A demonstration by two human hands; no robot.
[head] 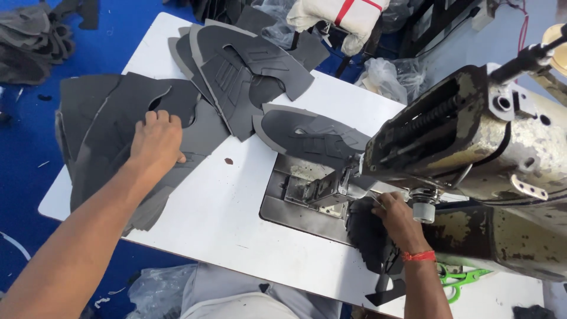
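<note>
hands on dark cut pieces at the sewing machine

the left hand [156,140] is pressing flat, fingers spread, on a stack [112,130] of grey pieces at the counter's [218,218] left. the right hand [398,218] is pinching a black piece [369,233] beside the machine [472,147]. clear plastic bags [384,77] are lying behind.

Head view, bright and even overhead lighting; white rectangular tabletop [207,218] near overexposure, faint sheen toward 12 o'clock. Shadows soft and short, darkest under the worn cream-painted metal sewing machine head [472,142] at 3 o'clock. Dark grey cut foam-and-fabric panels [118,124] at 9 o'clock lose surface detail. Focus sharp centrally; slight wide-angle stretch and softness at 7 and 5 o'clock corners. No motion blur evident.
</note>
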